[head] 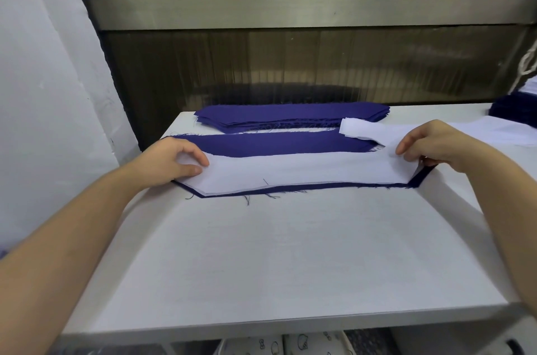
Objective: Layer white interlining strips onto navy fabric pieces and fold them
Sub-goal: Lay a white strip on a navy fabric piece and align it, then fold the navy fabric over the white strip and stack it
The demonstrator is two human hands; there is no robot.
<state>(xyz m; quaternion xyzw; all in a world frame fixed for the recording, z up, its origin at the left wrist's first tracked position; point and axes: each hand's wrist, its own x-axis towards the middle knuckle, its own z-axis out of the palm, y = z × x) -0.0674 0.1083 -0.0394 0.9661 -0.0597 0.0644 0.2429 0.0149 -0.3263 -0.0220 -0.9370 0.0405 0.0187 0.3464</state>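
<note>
A long navy fabric piece (270, 144) lies flat across the white table (276, 261). A white interlining strip (305, 170) covers its near half, with a thin navy border showing along the front edge. My left hand (171, 158) pinches the strip's left end between thumb and fingers. My right hand (436, 145) grips the strip's right end, fingers curled over it. Behind lies a stack of navy pieces (290, 116).
More white interlining strips (366, 129) lie at the back right, reaching toward the table's right side. A dark navy pile (514, 110) sits at the far right edge. A machine with a metal band (290, 10) stands behind the table. A wall closes the left side.
</note>
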